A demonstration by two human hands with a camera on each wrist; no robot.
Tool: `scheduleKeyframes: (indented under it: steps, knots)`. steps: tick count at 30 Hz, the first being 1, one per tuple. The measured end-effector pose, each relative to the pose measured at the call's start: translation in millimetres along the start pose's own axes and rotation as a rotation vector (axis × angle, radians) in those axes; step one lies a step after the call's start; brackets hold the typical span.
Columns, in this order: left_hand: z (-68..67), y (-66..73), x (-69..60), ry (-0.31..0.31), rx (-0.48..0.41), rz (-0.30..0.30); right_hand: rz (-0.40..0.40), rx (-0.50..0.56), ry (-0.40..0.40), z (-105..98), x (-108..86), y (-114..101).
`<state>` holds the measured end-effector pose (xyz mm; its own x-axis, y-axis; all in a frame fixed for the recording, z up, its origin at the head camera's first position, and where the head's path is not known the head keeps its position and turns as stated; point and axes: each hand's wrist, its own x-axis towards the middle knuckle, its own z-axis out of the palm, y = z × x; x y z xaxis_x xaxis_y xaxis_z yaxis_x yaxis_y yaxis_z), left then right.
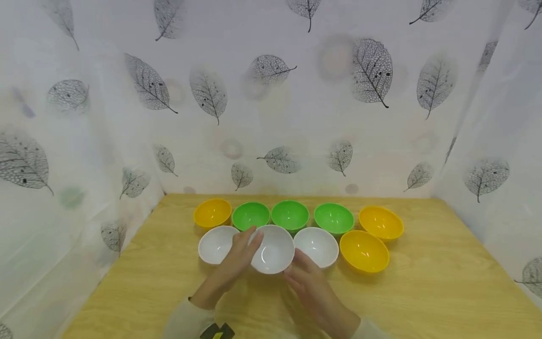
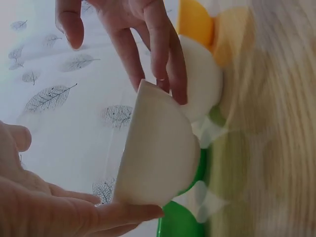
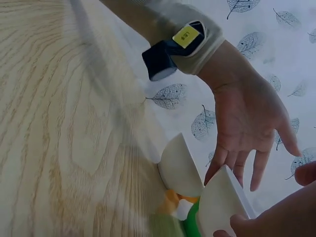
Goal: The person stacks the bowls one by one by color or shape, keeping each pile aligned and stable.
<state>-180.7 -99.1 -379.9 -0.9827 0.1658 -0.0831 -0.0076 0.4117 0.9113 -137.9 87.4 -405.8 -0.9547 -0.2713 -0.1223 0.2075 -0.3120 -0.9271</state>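
A white bowl [image 1: 273, 249] is held between both hands in the middle of the row, in front of the green bowls, and appears raised off the table. My left hand [image 1: 239, 256] touches its left side with fairly straight fingers, the thumb standing apart. From the right, my right hand [image 1: 311, 287] touches the bowl's lower side with extended fingers. In the left wrist view the held bowl [image 2: 155, 148] is seen side-on between both hands. On either side of it stand a left white bowl [image 1: 217, 245] and a right white bowl [image 1: 316, 247].
Behind stand green bowls, left [image 1: 251, 216], middle [image 1: 290, 215] and right [image 1: 334, 219]. Yellow bowls are at the back left [image 1: 212, 213], back right [image 1: 381, 223] and front right [image 1: 364, 251]. A leaf-patterned curtain [image 1: 296, 117] surrounds the wooden table [image 1: 432, 292].
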Motion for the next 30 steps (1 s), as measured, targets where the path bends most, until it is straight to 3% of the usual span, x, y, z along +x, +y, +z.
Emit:
scheduleKeyframes:
  steps: [4,8,11,15,18,25,30]
  knots:
    - [-0.8,-7.0,-6.8,-0.010,-0.073,0.020,-0.049,-0.061,0.019,-3,-8.6,-1]
    - [-4.5,-16.6,-8.4,-0.088,-0.193,0.079,-0.111,-0.173,0.026,-9,-12.2,-2]
    - [-6.6,-23.1,-6.7,-0.160,-0.235,0.152,-0.116,-0.258,0.039,-16,-17.1,-5]
    - [-6.7,-28.0,-6.2,-0.185,-0.196,0.242,-0.115,-0.346,0.081,-23,-22.4,-9]
    - [-3.4,-28.5,-10.1,-0.174,-0.154,0.247,-0.125,-0.395,0.104,-27,-23.7,-11]
    - [9.3,-25.6,-20.2,-0.151,-0.058,0.304,-0.124,-0.584,0.050,-41,-27.0,-16]
    - [16.3,-30.1,-24.1,-0.190,0.000,0.296,-0.235,-0.802,-0.013,-53,-32.7,-15]
